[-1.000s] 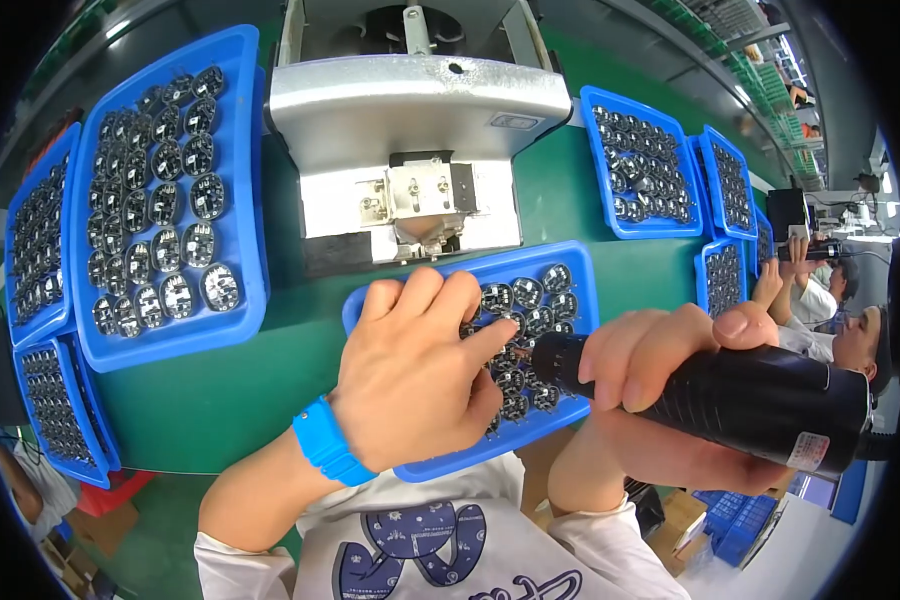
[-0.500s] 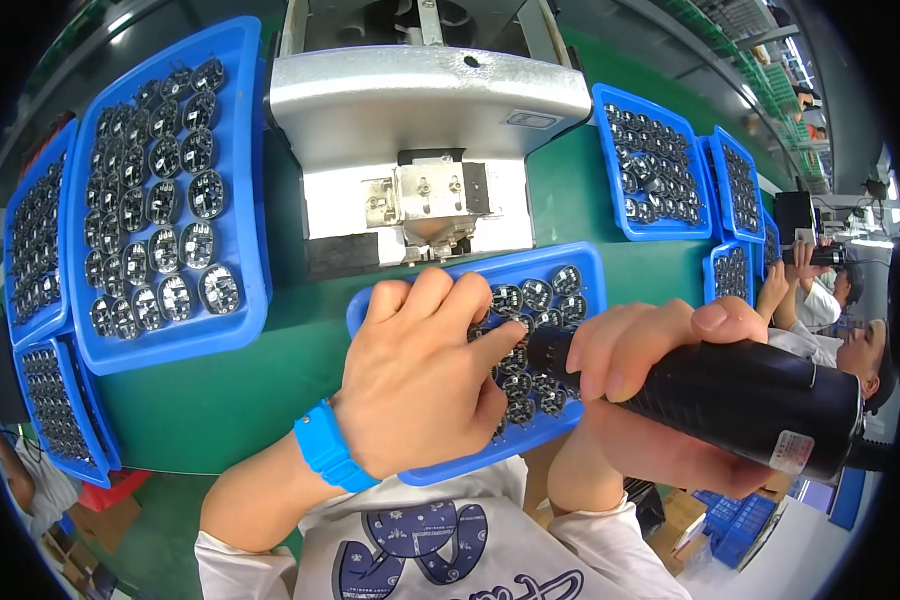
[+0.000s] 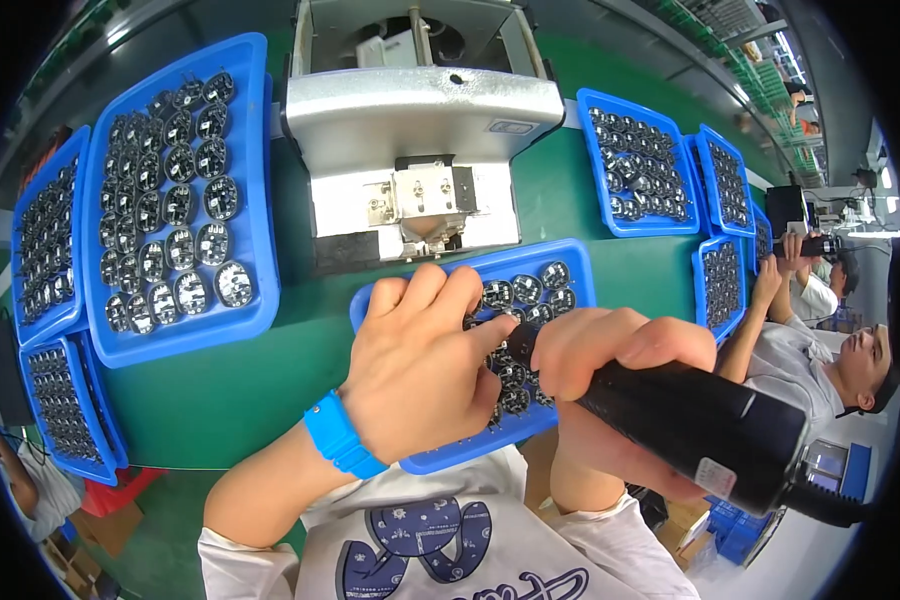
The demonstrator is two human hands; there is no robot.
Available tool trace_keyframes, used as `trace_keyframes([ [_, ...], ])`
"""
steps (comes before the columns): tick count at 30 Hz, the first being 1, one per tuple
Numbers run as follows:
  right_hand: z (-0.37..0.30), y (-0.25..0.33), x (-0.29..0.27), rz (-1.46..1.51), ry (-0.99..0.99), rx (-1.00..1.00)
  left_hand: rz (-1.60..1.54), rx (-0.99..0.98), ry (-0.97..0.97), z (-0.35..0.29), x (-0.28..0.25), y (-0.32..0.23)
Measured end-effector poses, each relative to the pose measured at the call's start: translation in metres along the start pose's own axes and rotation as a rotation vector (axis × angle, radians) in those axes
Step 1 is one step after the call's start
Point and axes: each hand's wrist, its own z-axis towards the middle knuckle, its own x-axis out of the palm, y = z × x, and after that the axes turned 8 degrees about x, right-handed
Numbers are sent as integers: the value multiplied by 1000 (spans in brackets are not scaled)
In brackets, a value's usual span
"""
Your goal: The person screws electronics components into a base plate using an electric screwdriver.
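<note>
My right hand (image 3: 620,385) is wrapped around a black corded electric screwdriver (image 3: 705,425), which lies nearly level with its nose pointing left. The nose (image 3: 521,343) ends close to my left index fingertip, over a blue tray (image 3: 580,265) of small round circuit-board parts (image 3: 526,290). My left hand (image 3: 415,350), with a blue band (image 3: 340,436) at the wrist, bends over the tray's left half. Its index finger and thumb curl toward the parts, and the other fingers are folded. Whatever lies beneath that hand is hidden, as is the screwdriver's bit.
Beyond the tray stands a metal machine (image 3: 425,110) with a bright fixture (image 3: 430,195). Blue trays of similar parts lie at the left (image 3: 270,250) and right (image 3: 592,165) on the green tabletop (image 3: 310,385). Another person (image 3: 790,370) sits at the right.
My right hand and the screwdriver have shifted left, and the screwdriver's back end has tilted down. My left hand stays nearly in place. The whole view has shifted slightly.
</note>
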Motion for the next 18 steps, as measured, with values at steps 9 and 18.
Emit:
trace_keyframes([
  [9, 9, 16, 1, 140, -21, -37, -18, 13, -55, -6, 3, 5],
  [18, 102, 35, 53, 22, 211, -70, 28, 54, -78, -8, 4, 6],
])
